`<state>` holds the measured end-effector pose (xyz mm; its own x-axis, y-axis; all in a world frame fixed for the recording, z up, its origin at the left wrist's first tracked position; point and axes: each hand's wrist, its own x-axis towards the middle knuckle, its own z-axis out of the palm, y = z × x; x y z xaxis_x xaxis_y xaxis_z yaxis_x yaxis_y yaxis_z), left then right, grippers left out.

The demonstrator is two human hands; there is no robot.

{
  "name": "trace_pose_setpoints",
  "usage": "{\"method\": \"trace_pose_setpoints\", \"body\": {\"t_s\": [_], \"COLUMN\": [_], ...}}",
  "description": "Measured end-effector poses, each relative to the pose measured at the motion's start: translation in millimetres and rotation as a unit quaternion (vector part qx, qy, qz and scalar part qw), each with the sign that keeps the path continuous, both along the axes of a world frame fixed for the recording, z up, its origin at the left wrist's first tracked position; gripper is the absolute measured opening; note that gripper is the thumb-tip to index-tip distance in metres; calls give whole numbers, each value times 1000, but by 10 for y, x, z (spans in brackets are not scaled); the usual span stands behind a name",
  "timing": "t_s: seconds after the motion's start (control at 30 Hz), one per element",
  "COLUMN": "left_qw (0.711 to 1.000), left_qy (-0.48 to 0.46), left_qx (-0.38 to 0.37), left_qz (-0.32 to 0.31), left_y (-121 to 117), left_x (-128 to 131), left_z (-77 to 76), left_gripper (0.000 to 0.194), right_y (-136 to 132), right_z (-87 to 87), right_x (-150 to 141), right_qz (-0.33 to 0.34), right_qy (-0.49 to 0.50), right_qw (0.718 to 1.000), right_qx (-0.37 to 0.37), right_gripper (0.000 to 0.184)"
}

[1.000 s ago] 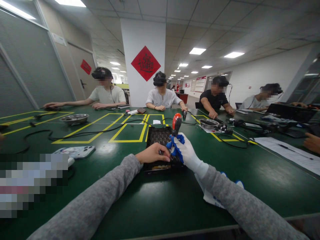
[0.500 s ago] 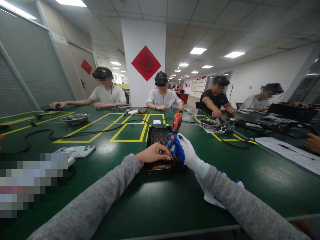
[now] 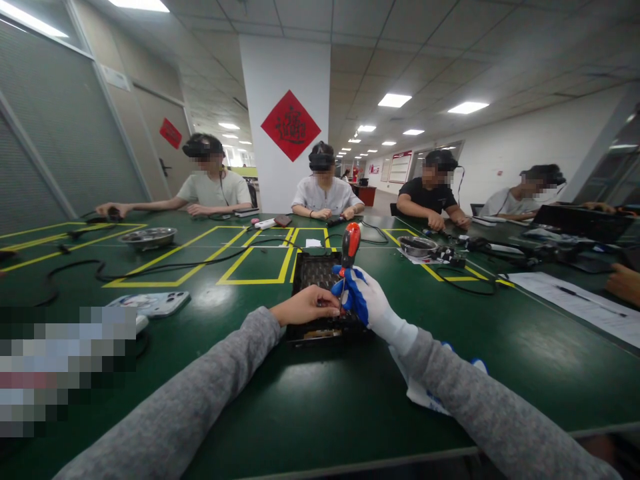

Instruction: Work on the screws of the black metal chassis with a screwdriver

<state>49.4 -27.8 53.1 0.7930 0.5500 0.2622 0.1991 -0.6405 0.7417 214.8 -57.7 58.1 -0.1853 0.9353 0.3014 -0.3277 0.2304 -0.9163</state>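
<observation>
A red and black-handled screwdriver (image 3: 351,241) stands nearly upright, with my right hand (image 3: 364,297) closed around its lower part. That hand wears a white glove with blue-coated fingers. My bare left hand (image 3: 306,305) is beside the screwdriver's shaft, thumb and fingertips pinched together. Whatever lies between those fingertips is too small or hidden to make out. Both hands are over an open black case (image 3: 305,269) with a textured interior, flat on the table in front of me. The screwdriver's tip is hidden by my fingers.
A white and blue glove (image 3: 423,393) lies under my right forearm. To the left are a phone (image 3: 167,305) and a metal bowl (image 3: 149,238); another bowl (image 3: 417,246) and paper (image 3: 575,307) lie right. Black cables cross the green table (image 3: 280,413). Several people sit around it.
The screwdriver's handle has tipped slightly left and down, staying in my right hand. My left hand keeps its pinch. Across the table, a person's hand has lowered toward the other hand.
</observation>
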Motion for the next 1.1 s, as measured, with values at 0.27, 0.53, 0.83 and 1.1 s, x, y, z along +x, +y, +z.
{"method": "trace_pose_setpoints", "body": {"t_s": [0.27,0.53,0.83,1.1], "left_qw": [1000,1000,1000,1000], "left_qy": [-4,2,-5,13], "left_qx": [0,8,-18,-10], "left_qz": [-5,-5,-10,-5], "left_y": [-8,4,9,-16], "left_x": [3,7,4,6], "left_z": [0,3,-7,35], "left_gripper": [29,28,28,30], "right_y": [10,66,-1,9], "right_z": [-3,-51,-10,-15], "right_x": [-21,21,-15,2], "right_qz": [-10,7,-9,1], "right_qy": [19,32,9,-7], "right_qw": [1000,999,1000,1000], "right_qx": [-22,1,5,10], "right_gripper": [36,41,34,34]}}
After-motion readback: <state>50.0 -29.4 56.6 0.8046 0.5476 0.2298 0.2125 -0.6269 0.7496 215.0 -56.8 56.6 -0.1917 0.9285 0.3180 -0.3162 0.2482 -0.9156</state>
